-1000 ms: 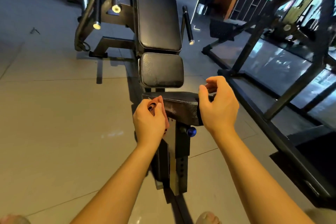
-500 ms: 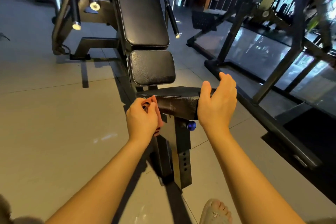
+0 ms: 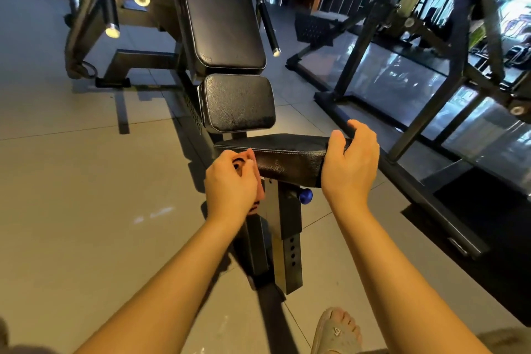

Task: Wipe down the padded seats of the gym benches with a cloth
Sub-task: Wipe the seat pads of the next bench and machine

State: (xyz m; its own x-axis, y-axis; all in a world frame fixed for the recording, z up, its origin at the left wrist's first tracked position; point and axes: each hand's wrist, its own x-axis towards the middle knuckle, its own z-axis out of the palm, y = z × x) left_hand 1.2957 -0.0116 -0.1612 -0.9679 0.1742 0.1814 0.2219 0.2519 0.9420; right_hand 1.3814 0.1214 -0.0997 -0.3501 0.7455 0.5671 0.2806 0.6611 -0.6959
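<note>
The bench stands lengthwise on the tiled floor [image 3: 86, 181], running away from the person. Its long back pad [image 3: 221, 14] is farthest, a smaller seat pad [image 3: 238, 103] sits in front of that, and a narrow padded crosspiece [image 3: 290, 161] is nearest. The left hand [image 3: 230, 178] is curled tight around a bunched pinkish cloth [image 3: 260, 191] and holds it against the left end of the crosspiece. A bit of the cloth pokes out above and below the fist. The right hand [image 3: 350, 164] grips the right end of the same pad, thumb on the near top edge and fingers hooked over the far side. Just under the pad, a blue knob [image 3: 305, 195] sticks out of the black upright post [image 3: 287, 238]. A sandalled foot [image 3: 336, 330] rests on the floor near the post's base. A black steel rack [image 3: 431, 95] stands off to the right.
</note>
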